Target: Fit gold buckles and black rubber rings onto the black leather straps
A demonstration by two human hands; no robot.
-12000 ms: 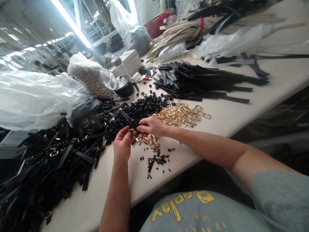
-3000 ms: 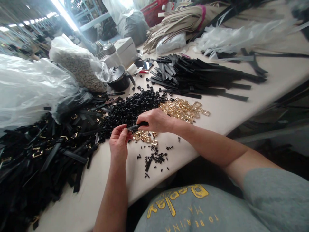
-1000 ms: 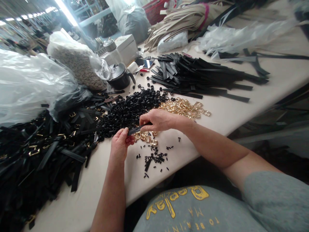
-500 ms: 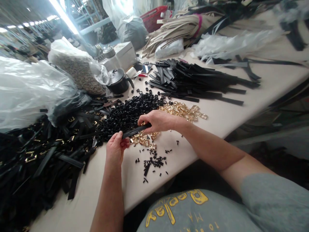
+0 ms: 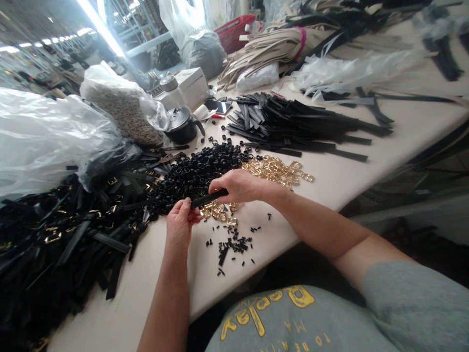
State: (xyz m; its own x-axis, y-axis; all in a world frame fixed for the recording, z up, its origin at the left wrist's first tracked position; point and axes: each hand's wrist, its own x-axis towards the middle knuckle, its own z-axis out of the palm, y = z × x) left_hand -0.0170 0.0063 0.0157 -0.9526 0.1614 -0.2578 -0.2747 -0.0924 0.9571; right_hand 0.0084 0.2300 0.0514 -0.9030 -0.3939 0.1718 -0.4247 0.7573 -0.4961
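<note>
A short black strap (image 5: pixel 208 198) is stretched between both hands above the table. My left hand (image 5: pixel 180 222) pinches its near end with closed fingers. My right hand (image 5: pixel 239 186) grips the far end. Just beneath lie a few gold buckles (image 5: pixel 217 211). A larger heap of gold buckles (image 5: pixel 277 169) sits right of my right hand. Behind the hands spreads a pile of black rings (image 5: pixel 198 172). Small black pegs (image 5: pixel 232 243) are scattered in front of the hands.
A big heap of finished black straps with gold buckles (image 5: pixel 62 239) fills the left. A stack of plain black straps (image 5: pixel 293 124) lies at the back right. Plastic bags (image 5: pixel 47 137), a black kettle (image 5: pixel 181 126), a phone (image 5: pixel 219 106) and a white box (image 5: pixel 194 84) stand behind. The table edge (image 5: pixel 330 205) runs diagonally at right.
The strap between my hands stays in place; my left hand has shifted slightly along its near end. The camera view has drifted a little.
</note>
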